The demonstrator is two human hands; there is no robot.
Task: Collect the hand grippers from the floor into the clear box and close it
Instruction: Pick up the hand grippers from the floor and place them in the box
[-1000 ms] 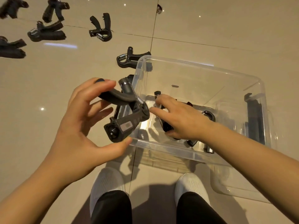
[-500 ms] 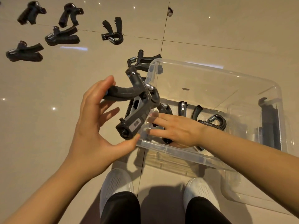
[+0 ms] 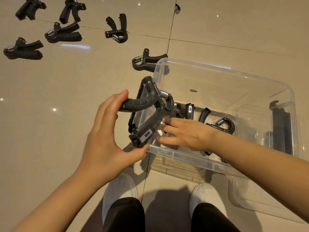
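Hand grippers lie in three places: one in the air, some in the clear box [image 3: 224, 77], and the rest on the tiled floor [image 3: 66, 97]. The left hand [image 3: 107, 136] holds a dark hand gripper [image 3: 148, 114] just above the box's near left corner, fingertips on the end of its upper handle and thumb under the butt of the lower handle, so the tool is pinched between them; its spring and knob point away from the person, over the box rim. The right hand [image 3: 185, 134] reaches into the box with fingers straight and spread, lying flat near the bottom, close to the held gripper's lower handle; it grips nothing that I can see. Inside the box, beyond that hand, lie at least two more grippers [image 3: 222, 124], one with its spring showing. A gripper [image 3: 147, 61] rests on the floor touching or just beside the box's far left corner, and five others [image 3: 63, 33] are scattered well apart at the upper left. A clear lid [image 3: 260, 196] lies on the floor at the right, partly under the box. White shoes [image 3: 120, 190] stand just short of the box.
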